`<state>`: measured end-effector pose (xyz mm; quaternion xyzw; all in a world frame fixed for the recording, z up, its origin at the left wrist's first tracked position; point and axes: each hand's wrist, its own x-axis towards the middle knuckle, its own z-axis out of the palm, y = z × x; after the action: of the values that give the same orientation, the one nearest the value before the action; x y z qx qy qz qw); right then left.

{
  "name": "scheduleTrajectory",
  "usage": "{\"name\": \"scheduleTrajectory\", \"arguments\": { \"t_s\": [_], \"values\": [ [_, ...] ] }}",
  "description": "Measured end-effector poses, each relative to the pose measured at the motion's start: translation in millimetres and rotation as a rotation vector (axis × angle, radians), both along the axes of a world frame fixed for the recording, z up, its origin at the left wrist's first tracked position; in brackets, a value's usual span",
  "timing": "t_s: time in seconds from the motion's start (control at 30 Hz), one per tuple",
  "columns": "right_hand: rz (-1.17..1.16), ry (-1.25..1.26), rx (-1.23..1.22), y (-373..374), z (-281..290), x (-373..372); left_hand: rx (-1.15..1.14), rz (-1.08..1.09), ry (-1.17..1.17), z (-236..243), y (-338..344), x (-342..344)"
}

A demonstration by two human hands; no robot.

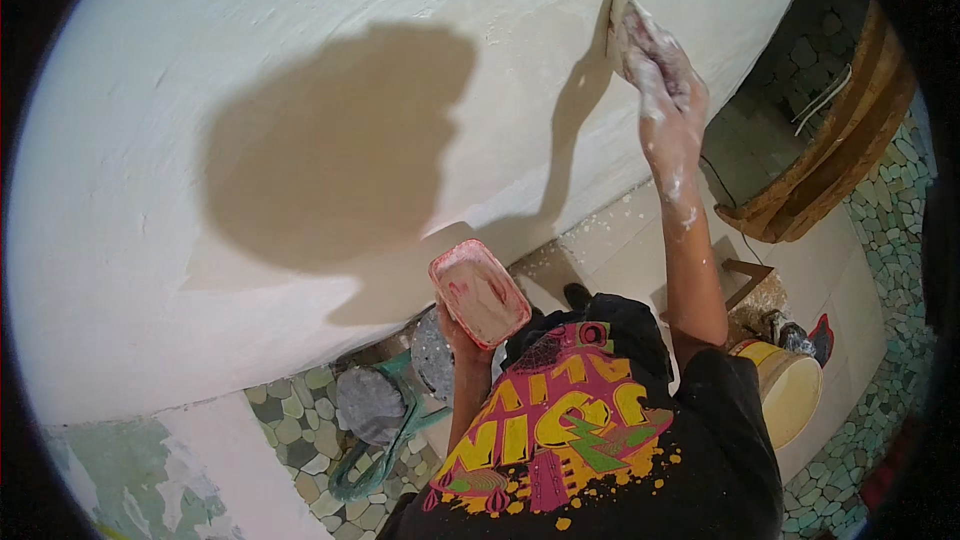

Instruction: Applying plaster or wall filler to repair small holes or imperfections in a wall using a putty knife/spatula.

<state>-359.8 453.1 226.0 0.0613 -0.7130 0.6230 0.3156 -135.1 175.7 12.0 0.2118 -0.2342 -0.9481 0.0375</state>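
Note:
My right hand (662,75), smeared with white plaster, is closed round a putty knife (617,28). The blade's edge lies against the white wall (520,50) at the upper right, with my arm stretched out. Closer to my body, my left hand (462,335) grips a red plastic tub (481,292) from beneath and the side. Pale putty coats the inside of the tub, with pinkish streaks where the plastic shows through. Damp-looking and ridged patches mark the wall, and shadows of my head and arm fall across it.
Below the wall, at lower left, stand grey round pads (368,405) on a green frame (362,470). A yellowish bucket (790,395) is by my right side. Brown cardboard (830,160) leans at right, near pebble-patterned flooring (890,200). Beige tiles (620,240) carry white splatters.

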Motion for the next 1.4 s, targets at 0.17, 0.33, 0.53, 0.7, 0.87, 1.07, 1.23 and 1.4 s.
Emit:
{"name": "scheduleTrajectory", "arguments": {
  "t_s": [0.17,0.33,0.53,0.7,0.87,1.07,1.23,1.4],
  "values": [
    [0.200,0.048,-0.085,-69,-5,26,0.038,0.004,0.054,1,-1,8],
    [0.247,0.219,0.327,-118,-7,61,0.081,0.045,-0.059,7,-1,5],
    [0.150,-0.070,-0.202,-71,12,35,-0.009,0.012,0.018,7,-2,13],
    [-0.157,0.253,0.104,-61,23,6,0.001,0.018,0.013,6,-2,21],
    [0.162,0.223,0.232,-143,10,65,-0.038,0.030,-0.062,6,0,14],
    [0.132,0.138,0.250,-93,7,45,-0.069,0.025,-0.008,13,0,1],
    [-0.102,0.207,-0.029,-37,29,-8,-0.030,0.019,-0.015,9,-1,9],
    [-0.057,0.412,0.186,-89,35,14,-0.079,0.059,-0.083,7,3,10]
  ]
}}
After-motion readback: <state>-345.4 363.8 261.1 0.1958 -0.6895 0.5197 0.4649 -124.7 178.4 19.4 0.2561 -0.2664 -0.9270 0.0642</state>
